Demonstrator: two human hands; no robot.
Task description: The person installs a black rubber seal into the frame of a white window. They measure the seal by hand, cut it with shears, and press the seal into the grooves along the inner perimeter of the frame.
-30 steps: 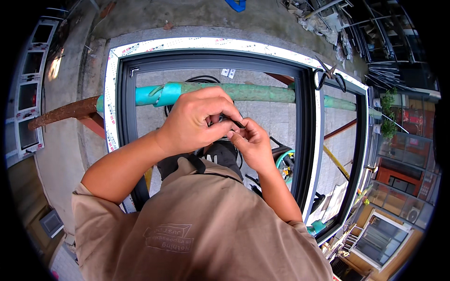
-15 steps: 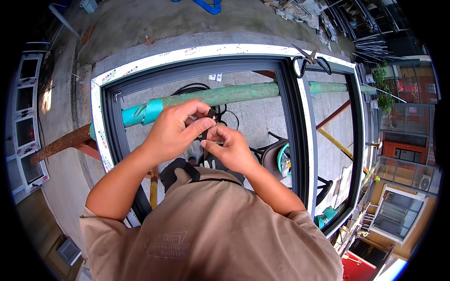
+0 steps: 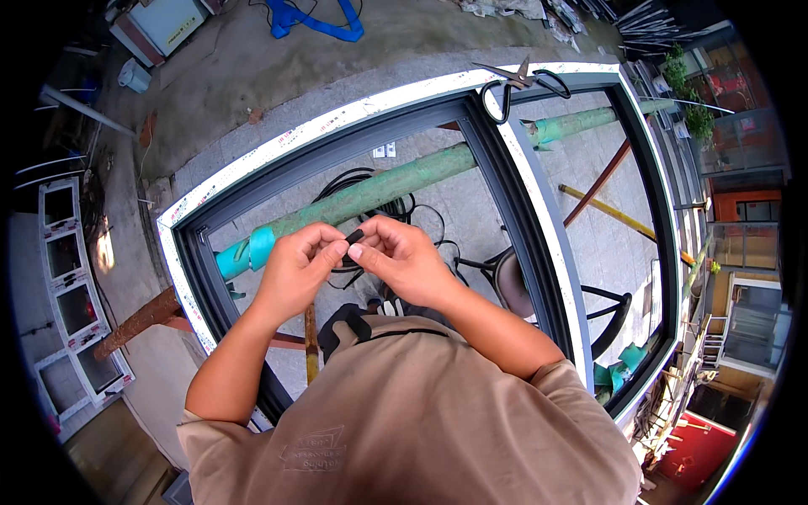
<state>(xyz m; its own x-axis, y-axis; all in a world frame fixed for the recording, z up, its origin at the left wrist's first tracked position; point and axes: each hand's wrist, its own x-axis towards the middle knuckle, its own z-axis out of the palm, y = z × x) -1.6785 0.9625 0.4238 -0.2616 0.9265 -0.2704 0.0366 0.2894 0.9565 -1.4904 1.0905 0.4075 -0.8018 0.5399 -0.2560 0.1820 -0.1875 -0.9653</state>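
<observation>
Both of my hands meet in front of my waist, over the opening of a large dark grey window frame [image 3: 484,160] edged in white film. Between their fingertips is a small black strip [image 3: 354,237], perhaps rubber. My left hand [image 3: 299,263] pinches its near left end with thumb and curled fingers. My right hand [image 3: 406,259] closes on its other side, the thumb pressed against it. Fingers hide part of the strip. A pair of scissors [image 3: 520,81] with black handles lies spread on the frame's far side, where the middle bar joins.
A green-wrapped pole [image 3: 396,183] runs beneath the frame. Below are coiled black cable [image 3: 343,183], a stool [image 3: 510,284] and a yellow bar [image 3: 623,217]. Small white-framed windows [image 3: 74,290] stand at left. A blue strap [image 3: 324,25] lies on the far floor.
My view has turned, so the frame and pole appear more slanted. My hands have shifted their grip on the black strip, and less of it shows. The scissors remain on the frame.
</observation>
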